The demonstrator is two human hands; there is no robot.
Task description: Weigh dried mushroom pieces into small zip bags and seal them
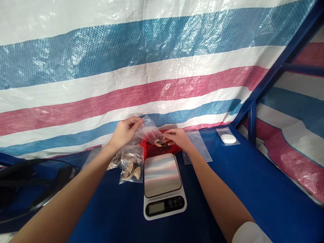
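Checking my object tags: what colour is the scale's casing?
The scale's casing is white, around a black control panel; the head view, the only one, shows it.

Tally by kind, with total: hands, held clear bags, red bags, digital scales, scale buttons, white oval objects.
Left hand, right hand: 2
Held clear bag: 1
Red bag: 1
Digital scale: 1
Scale buttons: 3
White oval object: 1
Total: 9

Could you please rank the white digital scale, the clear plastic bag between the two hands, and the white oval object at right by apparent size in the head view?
1. White digital scale
2. Held clear plastic bag, crumpled and partly covered
3. White oval object, which lies farther from the camera
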